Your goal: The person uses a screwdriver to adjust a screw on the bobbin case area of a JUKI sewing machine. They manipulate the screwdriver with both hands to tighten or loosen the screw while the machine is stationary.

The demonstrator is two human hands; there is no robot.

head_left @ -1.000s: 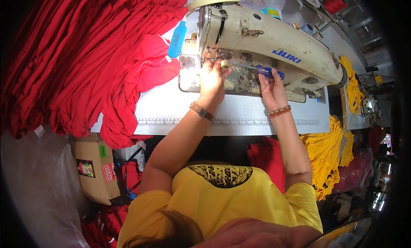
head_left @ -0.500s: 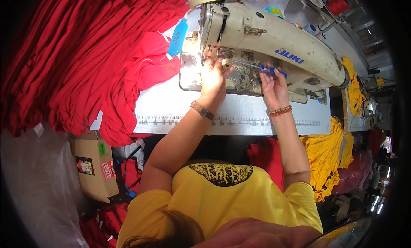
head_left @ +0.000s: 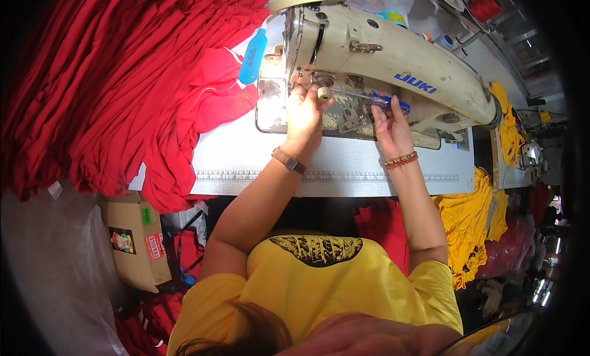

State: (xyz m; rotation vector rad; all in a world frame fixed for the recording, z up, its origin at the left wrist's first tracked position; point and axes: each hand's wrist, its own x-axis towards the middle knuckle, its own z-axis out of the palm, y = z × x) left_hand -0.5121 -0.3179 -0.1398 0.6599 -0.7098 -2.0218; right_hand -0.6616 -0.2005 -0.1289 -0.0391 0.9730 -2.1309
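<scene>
The right fingers (head_left: 380, 117) are gripping a screwdriver (head_left: 376, 100), which is pointing left in the upper middle of the frame. The left fingers (head_left: 300, 95) are resting near its far end, under the left end of the sewing machine (head_left: 393, 55), which is sitting on the counter (head_left: 239, 153); I cannot tell if they are pinching anything. This is looking like a tool-turning step, and the next move is probably calling for a steady hold. At lower left, a brown box (head_left: 131, 265) is hiding its inside
</scene>
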